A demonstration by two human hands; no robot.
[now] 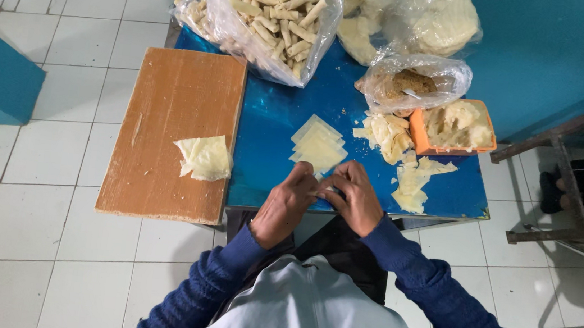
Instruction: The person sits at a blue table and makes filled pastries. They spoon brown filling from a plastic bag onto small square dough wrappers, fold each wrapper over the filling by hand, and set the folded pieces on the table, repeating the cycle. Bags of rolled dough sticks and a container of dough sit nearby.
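The table [275, 119] stands on the floor [39, 231] before the person. A board [168, 100] lies on its left side, with folded wrappers [204, 157] on the near right corner. Right of the board, a stack of wrappers [319, 144] lies mid-table, just behind the left hand [286, 203] and right hand [352, 196], which touch at the near edge. A bag of rolls [275, 10] sits at the far edge. A tub [455, 127] sits at the right, a small bag [412, 83] behind it, scraps [413, 184] before it.
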